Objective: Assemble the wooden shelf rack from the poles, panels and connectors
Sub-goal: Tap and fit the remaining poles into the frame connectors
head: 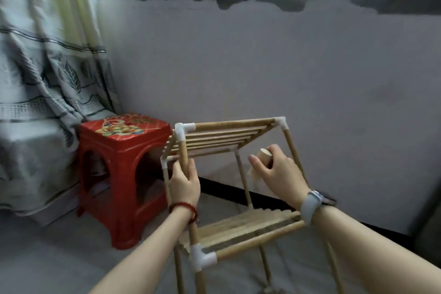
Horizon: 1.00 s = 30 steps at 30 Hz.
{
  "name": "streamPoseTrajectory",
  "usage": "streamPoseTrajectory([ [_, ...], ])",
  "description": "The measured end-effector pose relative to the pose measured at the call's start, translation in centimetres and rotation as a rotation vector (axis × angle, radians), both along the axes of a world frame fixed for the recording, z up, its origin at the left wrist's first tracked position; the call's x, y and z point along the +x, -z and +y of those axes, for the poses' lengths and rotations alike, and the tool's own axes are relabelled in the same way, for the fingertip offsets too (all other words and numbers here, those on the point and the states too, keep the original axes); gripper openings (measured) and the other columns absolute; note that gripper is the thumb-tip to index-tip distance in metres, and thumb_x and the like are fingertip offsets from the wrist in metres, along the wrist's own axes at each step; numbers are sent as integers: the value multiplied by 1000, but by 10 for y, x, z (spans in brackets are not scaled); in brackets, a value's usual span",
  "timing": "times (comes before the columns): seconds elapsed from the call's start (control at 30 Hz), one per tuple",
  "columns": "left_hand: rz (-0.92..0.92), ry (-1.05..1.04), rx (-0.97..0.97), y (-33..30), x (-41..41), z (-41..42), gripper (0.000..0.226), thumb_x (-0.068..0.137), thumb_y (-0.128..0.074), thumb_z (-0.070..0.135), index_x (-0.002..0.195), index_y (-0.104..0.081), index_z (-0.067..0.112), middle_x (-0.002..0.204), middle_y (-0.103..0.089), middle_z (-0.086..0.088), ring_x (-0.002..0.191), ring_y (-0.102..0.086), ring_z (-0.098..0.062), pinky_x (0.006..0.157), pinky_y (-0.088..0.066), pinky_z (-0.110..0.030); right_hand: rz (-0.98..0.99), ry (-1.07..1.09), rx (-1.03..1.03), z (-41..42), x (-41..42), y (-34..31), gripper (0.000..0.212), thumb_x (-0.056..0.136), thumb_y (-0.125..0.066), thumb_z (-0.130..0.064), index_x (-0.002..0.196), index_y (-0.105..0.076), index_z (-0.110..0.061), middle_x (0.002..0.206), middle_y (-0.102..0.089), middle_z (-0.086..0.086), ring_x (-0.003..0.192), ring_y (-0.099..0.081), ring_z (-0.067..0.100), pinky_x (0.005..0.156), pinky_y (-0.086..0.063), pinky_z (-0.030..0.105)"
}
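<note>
We find no brand or legible writing anywhere; the red stool (121, 174) carries only a floral print on its seat. Our left hand (185, 182) curls around the near-left upright pole (183, 156) of the wooden shelf rack (229, 188), just below the white corner connector (182, 131). Our right hand (278, 170) grips a short wooden cylinder (264, 156) (its flat end faces us), held inside the frame between the upper slatted panel (214, 141) and the lower slatted panel (241, 224). The rack stands on the grey floor (59, 258), just beside the stool and near the wall (262, 67)
</note>
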<state>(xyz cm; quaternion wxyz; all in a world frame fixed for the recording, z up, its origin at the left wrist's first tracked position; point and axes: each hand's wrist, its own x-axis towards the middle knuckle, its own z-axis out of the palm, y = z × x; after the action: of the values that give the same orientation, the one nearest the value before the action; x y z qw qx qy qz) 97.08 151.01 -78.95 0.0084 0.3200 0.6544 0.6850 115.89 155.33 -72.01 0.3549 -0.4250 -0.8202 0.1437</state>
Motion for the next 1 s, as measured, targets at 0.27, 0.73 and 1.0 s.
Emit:
streamPoseTrajectory([
  [0.27, -11, 283, -159, -20, 6, -57, 35, 96, -37, 42, 103, -49, 11, 90, -62, -17, 92, -59, -40, 75, -47, -40, 197, 62, 82, -51, 45, -29, 32, 91, -49, -47, 101, -45, -16, 79, -59, -5, 77, -60, 23, 62, -46, 35],
  [0.73, 142, 711, -268, 19, 49, -190, 17, 89, -44, 41, 96, -55, 30, 79, -67, 5, 78, -65, -5, 75, -52, -27, -124, -69, 12, -140, 54, -27, 37, 89, -48, -53, 99, -48, -17, 85, -60, -3, 78, -58, 19, 68, -49, 37],
  [1.0, 279, 570, -319, 9, 53, -205, 43, 75, -74, 38, 110, -51, 32, 97, -57, 21, 92, -56, 5, 71, -42, -9, -70, -166, 184, -178, 9, -74, 43, 88, -49, -56, 92, -38, -15, 78, -57, -2, 68, -55, 22, 61, -44, 38],
])
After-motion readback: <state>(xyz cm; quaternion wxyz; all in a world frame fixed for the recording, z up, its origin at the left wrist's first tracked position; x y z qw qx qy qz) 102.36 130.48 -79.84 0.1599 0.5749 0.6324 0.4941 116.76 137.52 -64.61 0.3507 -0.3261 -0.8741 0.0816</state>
